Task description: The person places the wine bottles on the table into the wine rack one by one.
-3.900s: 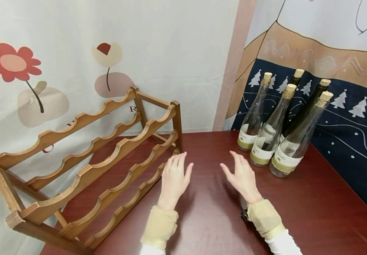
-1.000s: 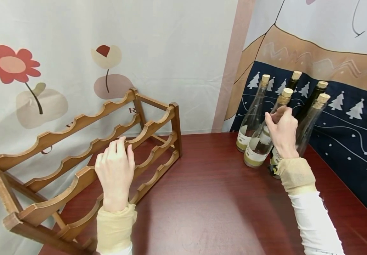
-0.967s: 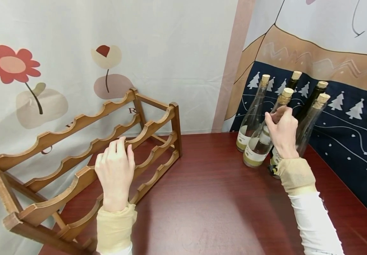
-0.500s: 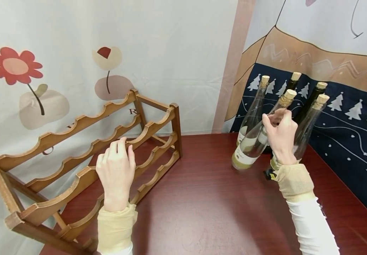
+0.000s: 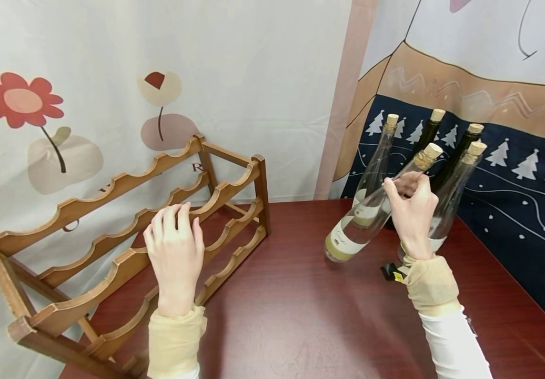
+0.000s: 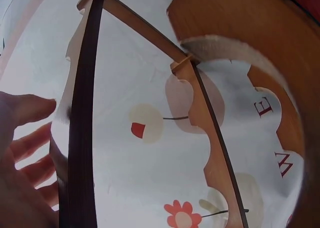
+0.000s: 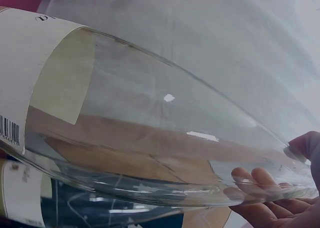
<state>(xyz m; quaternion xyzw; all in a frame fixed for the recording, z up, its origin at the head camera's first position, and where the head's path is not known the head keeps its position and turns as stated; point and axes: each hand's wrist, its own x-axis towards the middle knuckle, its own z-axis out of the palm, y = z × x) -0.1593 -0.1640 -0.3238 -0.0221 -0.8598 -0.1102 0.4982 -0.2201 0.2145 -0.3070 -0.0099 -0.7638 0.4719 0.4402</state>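
Clock directions run from the held bottle, as the head view shows it. Nearest, bare tabletop (image 5: pixel 282 321) spreads from 6 to 8 o'clock, the widest room for moving. At 9 o'clock the left hand (image 5: pixel 175 252) lies over the top front rail of the wooden rack (image 5: pixel 130 255), fingers apart and loosely bent, gripping nothing visible; whether they press the rail, I cannot tell. The rack's scalloped rails and end post (image 5: pixel 264 192) are the hard edges on that side.

Farther in, the right hand (image 5: pixel 413 210) pinches the corked clear bottle (image 5: pixel 360 226) below its neck, thumb opposite the fingers. The bottle leans, its base toward 7 o'clock and apparently just off the tabletop. Glass that narrows upward could slip, so a firm pinch and a slow swing seem wise, the heavier base guided first.

Behind it, the left standing clear bottle (image 5: pixel 380 152) is close at 12 o'clock; dark bottles (image 5: pixel 429 136) stand toward 2, and the right standing clear bottle (image 5: pixel 454 184) just past them, beside the knuckles. Moving away from 12 to 3 should avoid knocks. Farthest, the tabletop ends against the pale cloth (image 5: pixel 272 105).
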